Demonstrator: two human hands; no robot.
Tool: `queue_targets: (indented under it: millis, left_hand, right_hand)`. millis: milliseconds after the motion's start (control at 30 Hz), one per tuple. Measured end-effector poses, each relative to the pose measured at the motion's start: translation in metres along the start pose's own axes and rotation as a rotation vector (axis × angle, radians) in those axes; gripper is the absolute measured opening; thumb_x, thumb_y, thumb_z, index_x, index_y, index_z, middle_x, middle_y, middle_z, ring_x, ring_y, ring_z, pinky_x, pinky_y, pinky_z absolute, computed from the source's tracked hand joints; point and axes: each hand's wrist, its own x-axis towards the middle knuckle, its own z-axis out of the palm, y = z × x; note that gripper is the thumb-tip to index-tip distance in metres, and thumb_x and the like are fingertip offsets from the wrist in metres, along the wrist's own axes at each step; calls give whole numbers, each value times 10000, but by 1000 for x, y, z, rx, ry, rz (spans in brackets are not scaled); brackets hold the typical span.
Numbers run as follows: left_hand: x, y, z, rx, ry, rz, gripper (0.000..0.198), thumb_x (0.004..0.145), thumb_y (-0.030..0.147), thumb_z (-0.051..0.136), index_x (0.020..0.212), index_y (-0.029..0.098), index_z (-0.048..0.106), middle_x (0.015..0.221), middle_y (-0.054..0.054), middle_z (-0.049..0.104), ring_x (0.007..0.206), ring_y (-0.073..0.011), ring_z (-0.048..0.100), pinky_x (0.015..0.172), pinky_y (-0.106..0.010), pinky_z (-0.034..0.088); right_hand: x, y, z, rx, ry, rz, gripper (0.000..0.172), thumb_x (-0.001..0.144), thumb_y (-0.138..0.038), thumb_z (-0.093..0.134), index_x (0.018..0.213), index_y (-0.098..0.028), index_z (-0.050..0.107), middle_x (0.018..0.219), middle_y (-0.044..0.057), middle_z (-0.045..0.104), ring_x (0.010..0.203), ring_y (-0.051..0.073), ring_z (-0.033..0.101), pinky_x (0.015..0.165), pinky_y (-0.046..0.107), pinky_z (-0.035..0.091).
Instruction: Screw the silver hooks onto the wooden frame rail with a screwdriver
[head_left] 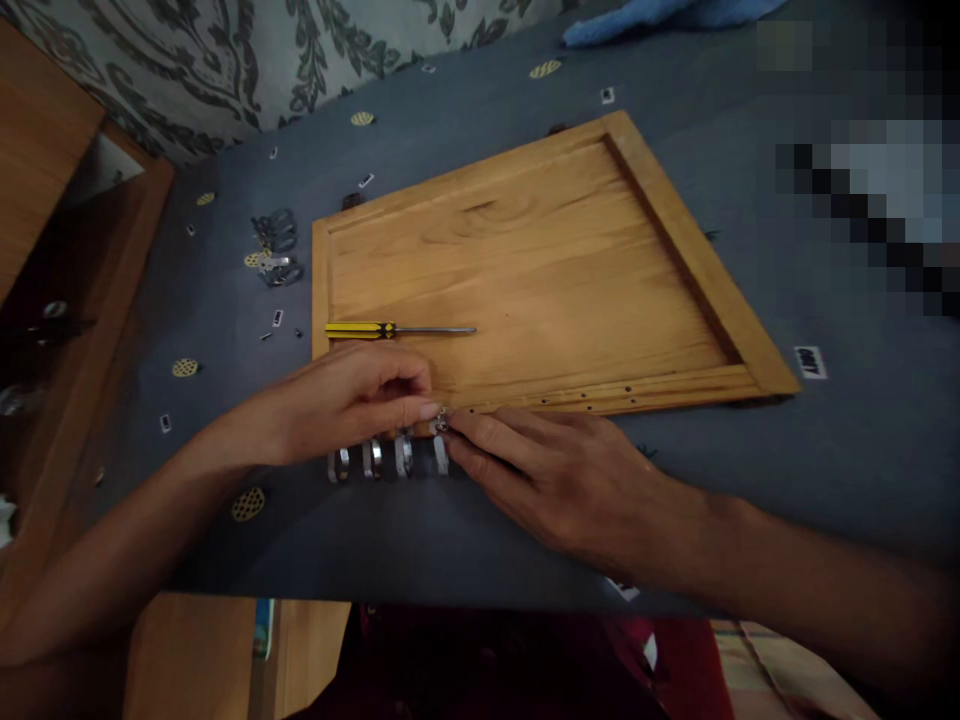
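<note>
A framed wooden panel (510, 270) lies on a cloth-covered table, its near rail toward me. At that rail sits a curved metal hook (441, 455), with its small flat mount between my two hands. My right hand (547, 465) steadies this hook with its fingertips from the right. From the left, my left hand (367, 395) reaches in with thumb and forefinger drawn together at the mount; anything tiny between them is hidden. Several similar metal hooks (373, 458) hang along the rail under my left hand. A yellow-and-black screwdriver (397, 330) rests on the panel just beyond it.
A pile of loose metal hooks (276, 235) lies left of the panel, with small screws (266, 336) nearer me. Small holes (589, 408) run along the rail's right part. A blue cloth (660, 15) is at the back, a wooden cabinet (142, 230) at left.
</note>
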Motion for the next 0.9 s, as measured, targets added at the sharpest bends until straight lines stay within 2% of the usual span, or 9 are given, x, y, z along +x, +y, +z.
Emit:
queue_targets:
  millis: [133,300,667,900]
  left_hand:
    - [1,1,3,-99,66,-12,202,900,334,485,808,163,542,611,59,510,503,-45,450,464,-151,347]
    - [4,-3,13,-99,145,28,115,856,274,543,849,172,597,767,29,584,661,-64,516,589,-169,402]
    - [3,-6,17,-38,159,61,82,852,231,561,817,168,600,754,38,594,658,-61,531,606,-182,386]
    - [-1,-4,17,141,176,104,124,881,257,560,796,175,598,733,42,576,685,-74,509,626,-214,338]
  right_hand:
    - [1,0,0,1,7,-1,350,946,-83,317,1020,-103,659,1043,110,659,836,190,607,625,309,524]
    - [1,0,-1,10,10,7,325,934,-73,344,1023,-102,655,1027,100,662,803,185,605,613,312,526]
    - [1,-1,-1,-26,-14,0,357,943,-77,316,1037,-113,659,1037,102,661,811,177,612,628,306,539]
    - [2,-1,-1,-10,-11,9,341,941,-80,332,1029,-107,660,1024,94,672,785,183,625,613,305,537]
